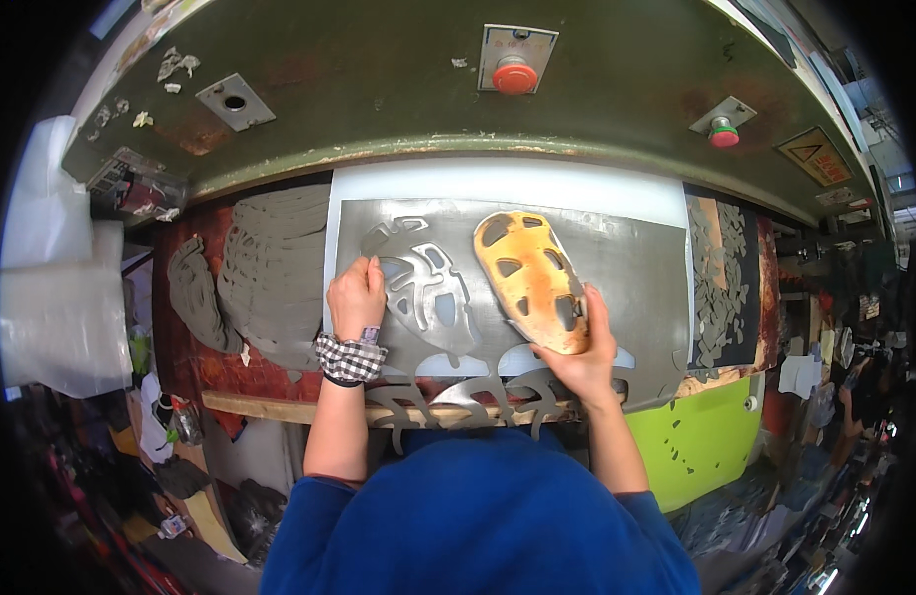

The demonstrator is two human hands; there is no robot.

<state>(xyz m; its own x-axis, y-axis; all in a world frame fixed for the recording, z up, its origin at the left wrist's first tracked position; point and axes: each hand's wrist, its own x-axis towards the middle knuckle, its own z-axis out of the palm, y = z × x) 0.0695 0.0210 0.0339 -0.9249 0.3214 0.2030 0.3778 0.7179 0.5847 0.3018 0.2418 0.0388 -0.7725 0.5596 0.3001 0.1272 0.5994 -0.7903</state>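
My right hand point(582, 355) grips the lower right edge of a yellow sole-shaped cutting die point(533, 276) with several openings, its thumb along the side. The die rests on or just over a dark grey sheet point(636, 288). To its left is a sole-shaped cutout area point(440, 302) with strips and holes, white board showing through. My left hand point(357, 295) is closed at the left edge of this cutout, fingertips pinched together; what they hold, if anything, is hidden. The sheet's near edge is cut into a ragged web point(498, 397) hanging over the table edge.
Stacked grey cut pieces point(270, 268) lie at the left, and small grey scraps point(724, 288) at the right. A green machine beam point(379, 99) spans the far side, with a red push button point(515, 76). A wooden strip point(280, 407) edges the near side, beside a lime-green panel point(701, 436).
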